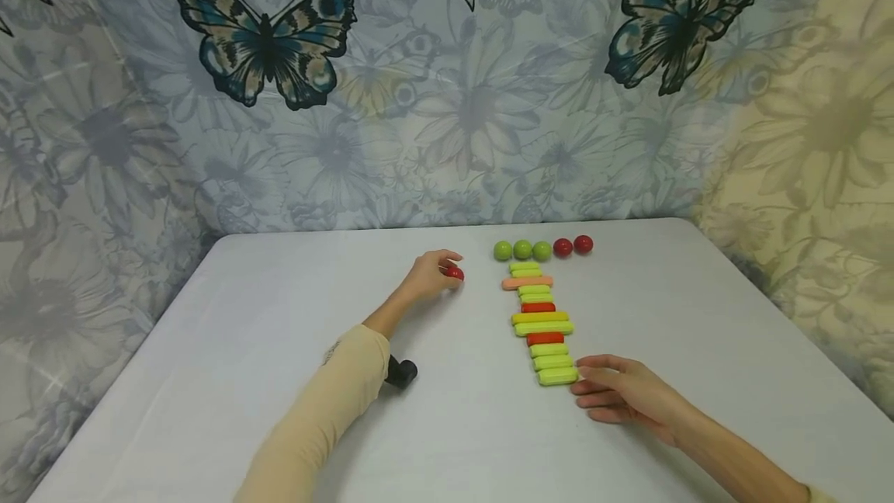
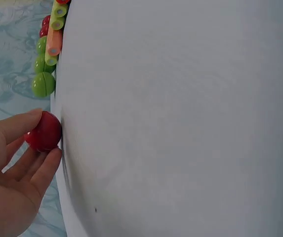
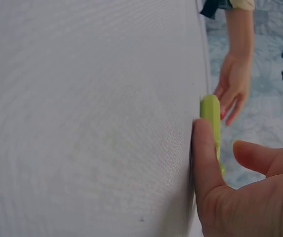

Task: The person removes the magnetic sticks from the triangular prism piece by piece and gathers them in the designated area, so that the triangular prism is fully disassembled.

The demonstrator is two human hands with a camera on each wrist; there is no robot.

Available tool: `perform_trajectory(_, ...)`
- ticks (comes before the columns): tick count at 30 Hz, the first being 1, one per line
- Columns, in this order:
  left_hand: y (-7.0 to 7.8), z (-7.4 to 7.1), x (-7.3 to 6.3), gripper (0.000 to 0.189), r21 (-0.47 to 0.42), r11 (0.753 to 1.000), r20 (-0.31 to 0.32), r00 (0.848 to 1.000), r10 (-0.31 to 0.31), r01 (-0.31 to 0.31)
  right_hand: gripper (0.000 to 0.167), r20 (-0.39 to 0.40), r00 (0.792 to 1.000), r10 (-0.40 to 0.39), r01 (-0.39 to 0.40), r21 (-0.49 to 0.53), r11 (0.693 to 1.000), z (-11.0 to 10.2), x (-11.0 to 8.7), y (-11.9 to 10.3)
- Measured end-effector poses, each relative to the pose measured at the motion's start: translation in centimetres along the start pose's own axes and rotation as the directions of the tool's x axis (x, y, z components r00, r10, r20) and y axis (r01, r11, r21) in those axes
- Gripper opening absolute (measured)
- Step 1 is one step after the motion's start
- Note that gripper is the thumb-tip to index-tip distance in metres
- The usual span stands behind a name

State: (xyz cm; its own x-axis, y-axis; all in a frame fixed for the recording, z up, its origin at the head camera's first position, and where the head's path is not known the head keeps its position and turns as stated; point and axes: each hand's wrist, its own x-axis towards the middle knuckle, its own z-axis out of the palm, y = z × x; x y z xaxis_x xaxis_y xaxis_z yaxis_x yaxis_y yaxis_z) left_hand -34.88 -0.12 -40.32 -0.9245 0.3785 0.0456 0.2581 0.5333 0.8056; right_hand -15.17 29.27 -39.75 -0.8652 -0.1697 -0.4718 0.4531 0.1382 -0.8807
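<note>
My left hand (image 1: 427, 278) pinches a glossy red ball (image 1: 454, 273) between thumb and fingers, low over the far middle of the white table. The left wrist view shows the red ball (image 2: 46, 132) close to the tabletop. Nearby runs a row of three green balls (image 1: 522, 249) and two red balls (image 1: 573, 245). A column of short sticks in green, red, yellow and orange extends toward me from that row. Beside its nearest green stick (image 1: 557, 376) is my right hand (image 1: 621, 390), fingers extended; whether they touch the stick I cannot tell.
The white table (image 1: 279, 348) ends at a back edge against butterfly-patterned cloth (image 1: 475, 138). A black device (image 1: 401, 372) sits at my left wrist, beside the beige sleeve (image 1: 321, 402).
</note>
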Motion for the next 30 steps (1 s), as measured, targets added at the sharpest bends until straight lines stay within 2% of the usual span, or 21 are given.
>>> perform_trajectory(6, 0.2, 1.7, 2.3, 0.043, 0.006, 1.000, -0.028, 1.000, -0.014, 0.014, 0.057, -0.005, 1.000, 0.005, -0.005, -0.003, 1.000, 0.1, 0.0, 0.3)
perform_trajectory(13, 0.7, 2.5, 3.9, 0.043, -0.020, 0.999, -0.106, 0.994, -0.029, 0.027, 0.056, -0.014, 1.000, -0.008, 0.007, -0.008, 1.000, 0.1, 0.1, 0.3)
perform_trajectory(21, 1.0, 3.2, 4.7, 0.045, -0.082, 0.996, -0.162, 0.986, -0.046, 0.033, 0.057, -0.026, 1.000, -0.008, 0.007, -0.024, 1.000, 0.2, 0.2, 0.2)
perform_trajectory(30, 1.8, 4.5, 5.4, 0.055, -0.095, 0.994, -0.189, 0.980, -0.061, 0.043, 0.060, -0.024, 1.000, -0.007, 0.007, -0.008, 1.000, 0.2, 0.1, 0.3)
